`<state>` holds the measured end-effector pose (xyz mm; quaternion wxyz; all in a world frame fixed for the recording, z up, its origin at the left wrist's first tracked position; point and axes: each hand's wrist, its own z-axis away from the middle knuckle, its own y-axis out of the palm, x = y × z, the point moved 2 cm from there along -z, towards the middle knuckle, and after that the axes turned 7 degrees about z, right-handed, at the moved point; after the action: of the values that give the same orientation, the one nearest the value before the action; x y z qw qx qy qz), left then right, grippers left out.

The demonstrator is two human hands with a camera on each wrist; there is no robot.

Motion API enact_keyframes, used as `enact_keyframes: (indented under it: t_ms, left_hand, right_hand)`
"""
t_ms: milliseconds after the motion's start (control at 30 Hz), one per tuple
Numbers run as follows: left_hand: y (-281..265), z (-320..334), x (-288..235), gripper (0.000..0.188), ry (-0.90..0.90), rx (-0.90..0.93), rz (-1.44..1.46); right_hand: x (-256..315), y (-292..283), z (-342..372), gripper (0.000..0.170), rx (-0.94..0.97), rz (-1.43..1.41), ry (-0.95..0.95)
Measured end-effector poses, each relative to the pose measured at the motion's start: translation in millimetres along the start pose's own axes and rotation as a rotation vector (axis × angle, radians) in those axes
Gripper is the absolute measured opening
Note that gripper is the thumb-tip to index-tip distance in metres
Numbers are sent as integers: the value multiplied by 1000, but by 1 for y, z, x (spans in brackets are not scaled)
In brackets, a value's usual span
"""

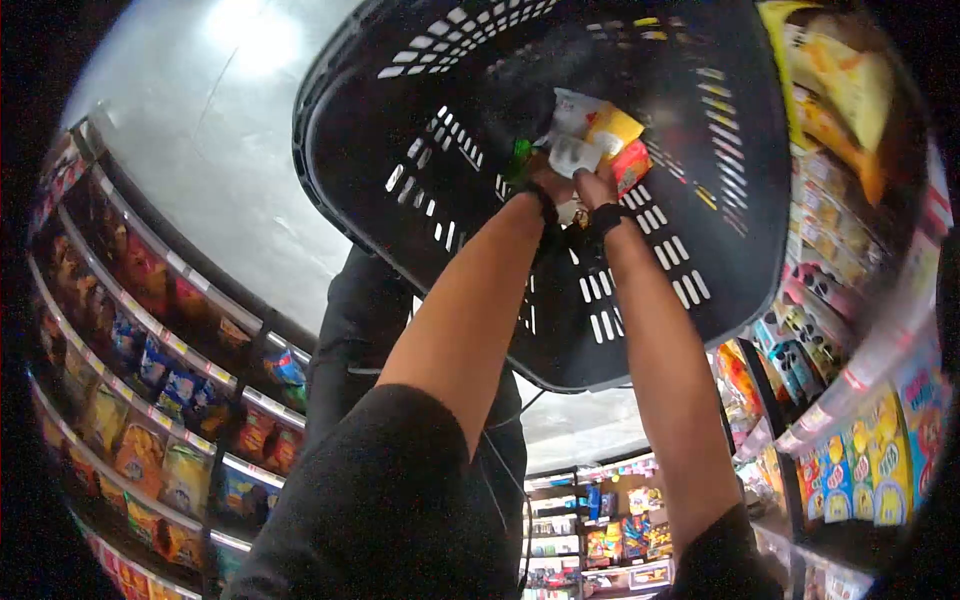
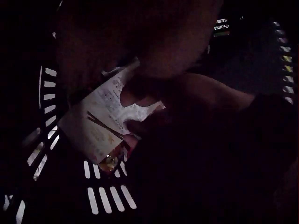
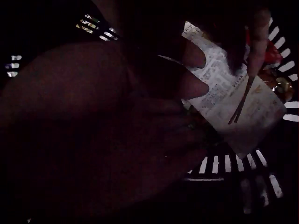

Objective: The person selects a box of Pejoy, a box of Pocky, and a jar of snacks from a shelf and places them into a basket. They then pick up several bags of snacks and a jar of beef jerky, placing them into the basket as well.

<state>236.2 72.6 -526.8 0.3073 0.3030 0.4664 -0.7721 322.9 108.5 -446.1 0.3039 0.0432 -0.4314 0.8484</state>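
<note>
Between one basket's [image 1: 700, 335] side edges, the left hand [image 1: 547, 179] and right hand [image 1: 597, 187] pinched one white packet [image 3: 264, 107], fingers closed, beside one yellow packet [image 1: 616, 128] and one red packet [image 1: 631, 168].

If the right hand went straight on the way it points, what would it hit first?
The right hand is already at the white packet; straight past that, probably the pale packet in the basket, though depth there is hard to judge.

Snack shelves [image 1: 190, 356] at left, pale floor [image 1: 260, 210], yellow bags [image 1: 888, 460] at right
</note>
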Motion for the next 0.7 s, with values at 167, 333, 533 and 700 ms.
enact_keyframes:
  t_ms: [167, 333, 533, 700]
  left_hand:
    - [0, 8, -5, 55, -51, 409, -382]
    - [-199, 50, -142, 63, -807, -100, 770]
    - [-317, 124, -253, 53, -750, -107, 976]
    - [-392, 192, -334, 42, -383, -76, 1286]
  right_hand:
    - [-31, 5, 3, 41, 211, -283, 267]
    - [77, -105, 88, 52, 303, -726, 442]
    - [148, -225, 221, 39, 133, -1004, 422]
    - [199, -311, 328, 52, 62, -947, 132]
